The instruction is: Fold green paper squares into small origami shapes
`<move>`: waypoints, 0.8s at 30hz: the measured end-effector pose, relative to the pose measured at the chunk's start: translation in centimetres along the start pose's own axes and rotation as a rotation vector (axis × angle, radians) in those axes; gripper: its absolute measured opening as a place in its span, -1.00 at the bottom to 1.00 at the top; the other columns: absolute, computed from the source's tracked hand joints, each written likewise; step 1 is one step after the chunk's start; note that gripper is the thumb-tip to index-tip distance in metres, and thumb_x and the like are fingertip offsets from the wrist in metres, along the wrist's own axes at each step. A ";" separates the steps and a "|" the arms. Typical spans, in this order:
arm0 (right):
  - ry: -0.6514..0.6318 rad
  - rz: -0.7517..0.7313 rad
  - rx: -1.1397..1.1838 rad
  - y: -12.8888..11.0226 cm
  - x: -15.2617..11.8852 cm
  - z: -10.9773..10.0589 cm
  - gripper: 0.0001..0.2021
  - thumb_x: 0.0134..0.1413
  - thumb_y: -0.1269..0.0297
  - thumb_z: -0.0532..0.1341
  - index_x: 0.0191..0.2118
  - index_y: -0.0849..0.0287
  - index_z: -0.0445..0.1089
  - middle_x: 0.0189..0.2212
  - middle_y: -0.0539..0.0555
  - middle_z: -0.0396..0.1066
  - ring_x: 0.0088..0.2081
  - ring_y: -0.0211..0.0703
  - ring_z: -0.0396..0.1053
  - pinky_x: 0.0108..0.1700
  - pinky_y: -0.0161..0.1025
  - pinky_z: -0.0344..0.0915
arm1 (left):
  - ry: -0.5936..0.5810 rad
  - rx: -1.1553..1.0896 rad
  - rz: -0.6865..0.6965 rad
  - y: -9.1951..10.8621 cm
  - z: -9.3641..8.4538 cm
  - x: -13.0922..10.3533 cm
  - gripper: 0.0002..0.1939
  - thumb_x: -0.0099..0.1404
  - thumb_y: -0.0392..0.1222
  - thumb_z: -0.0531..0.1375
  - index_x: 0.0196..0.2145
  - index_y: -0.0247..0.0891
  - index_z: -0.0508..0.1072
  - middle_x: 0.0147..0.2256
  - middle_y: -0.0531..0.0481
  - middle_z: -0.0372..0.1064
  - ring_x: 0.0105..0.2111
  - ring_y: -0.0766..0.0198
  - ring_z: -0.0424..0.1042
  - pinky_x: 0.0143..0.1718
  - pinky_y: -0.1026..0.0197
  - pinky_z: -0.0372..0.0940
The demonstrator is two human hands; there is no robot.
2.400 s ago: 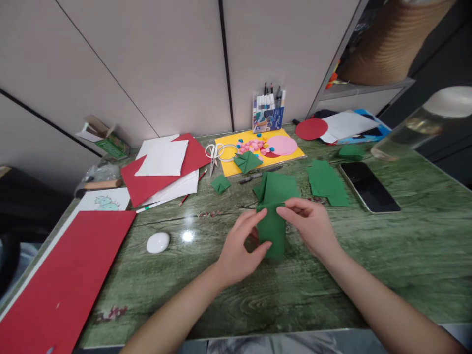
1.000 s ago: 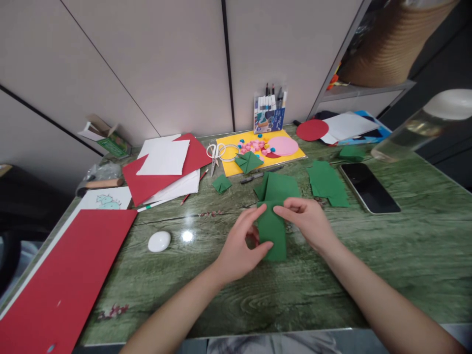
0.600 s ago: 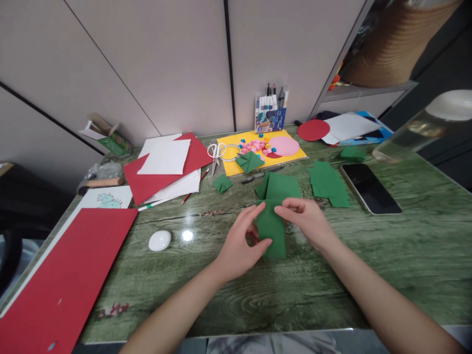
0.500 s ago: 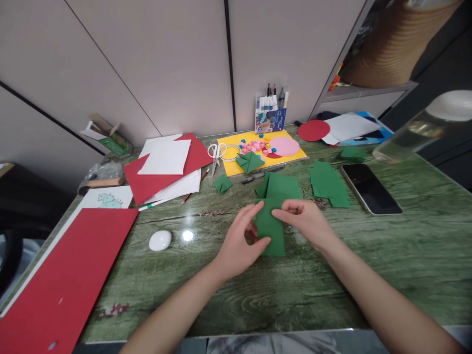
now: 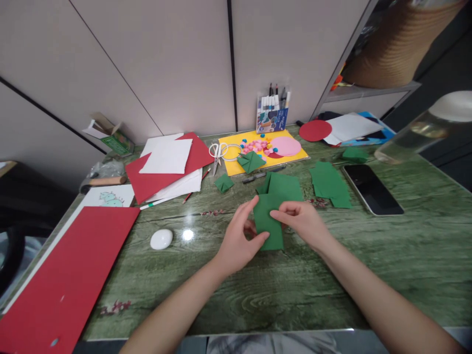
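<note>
Green bench (image 5: 295, 300): scissors (image 5: 215, 159), phone (image 5: 372, 189). Our left hand (image 5: 239, 243) and right hand (image 5: 305, 222) pinch one green sheet (image 5: 268, 223), mid-bench, partly hiding folded paper (image 5: 283, 186) beyond; right-hand grip lower on the sheet than earlier.

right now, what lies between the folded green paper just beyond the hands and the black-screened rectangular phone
In the head view, flat green paper with uneven edges lies between them.

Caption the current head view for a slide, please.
Left hand and right hand hold green paper at a green table, scissors and yellow sheet beyond, phone to the right.
</note>
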State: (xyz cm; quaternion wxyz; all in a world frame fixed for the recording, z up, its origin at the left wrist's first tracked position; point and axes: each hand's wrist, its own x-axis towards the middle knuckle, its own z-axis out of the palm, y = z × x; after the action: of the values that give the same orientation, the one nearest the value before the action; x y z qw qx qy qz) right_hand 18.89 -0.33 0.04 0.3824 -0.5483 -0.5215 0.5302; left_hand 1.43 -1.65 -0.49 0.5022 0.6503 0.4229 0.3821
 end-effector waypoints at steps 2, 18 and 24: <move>0.024 0.006 -0.010 0.1 0.0 0.1 -0.72 -0.10 0.15 0.24 -0.63 0.19 0.26 -0.71 -0.10 0.20 -0.62 -0.33 0.17 -0.55 -0.36 0.08 | 0.005 0.007 0.000 -0.1 0.1 0.0 -0.29 0.09 -0.32 0.20 0.14 0.06 0.04 0.11 -0.06 -0.01 -0.48 0.44 0.26 -0.39 0.23 0.32; -0.068 0.019 0.044 0.2 0.2 0.1 -0.72 -0.09 0.13 0.23 -0.62 0.20 0.26 -0.69 -0.11 0.21 -0.60 -0.33 0.19 -0.52 -0.36 0.11 | 0.034 -0.007 -0.017 -0.1 -0.2 0.3 -0.24 0.06 -0.33 0.22 0.14 0.09 0.02 0.11 -0.08 -0.02 -0.50 0.47 0.25 -0.49 0.29 0.29; -0.066 0.028 0.016 0.0 0.1 0.1 -0.72 -0.10 0.14 0.24 -0.63 0.20 0.27 -0.70 -0.09 0.22 -0.61 -0.33 0.19 -0.53 -0.36 0.10 | 0.038 -0.002 -0.015 0.1 -0.4 0.3 -0.24 0.06 -0.32 0.23 0.14 0.11 0.02 0.12 -0.06 -0.03 -0.51 0.48 0.24 -0.49 0.29 0.28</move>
State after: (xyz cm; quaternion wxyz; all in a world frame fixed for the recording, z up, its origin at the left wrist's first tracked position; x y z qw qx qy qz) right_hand 18.76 -0.29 0.03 0.3619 -0.5347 -0.5218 0.5575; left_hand 1.22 -1.21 -0.34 0.4975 0.6393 0.4367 0.3912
